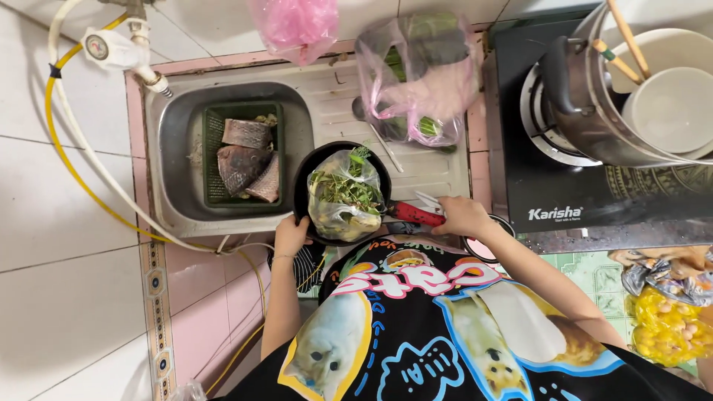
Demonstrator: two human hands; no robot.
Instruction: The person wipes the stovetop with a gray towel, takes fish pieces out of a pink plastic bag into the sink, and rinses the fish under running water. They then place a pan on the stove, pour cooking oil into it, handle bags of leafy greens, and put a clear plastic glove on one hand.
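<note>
A black frying pan (306, 172) rests on the steel draining board just in front of me. Inside it lies a clear plastic bag of green herbs (343, 194). My right hand (462, 215) grips the pan's red handle (413, 214). My left hand (290, 235) holds the pan's near rim on the left side. To the left, a green plastic basket (211, 148) sits in the steel sink (172, 148) and holds three pieces of raw fish (248, 157).
A pink-and-clear bag of greens (420, 77) lies on the draining board behind the pan, with a pink bag (297, 25) further back. A black gas stove (594, 194) on the right carries a steel pot (594, 111) with white bowls. A tap (119, 50) with a yellow hose overhangs the sink.
</note>
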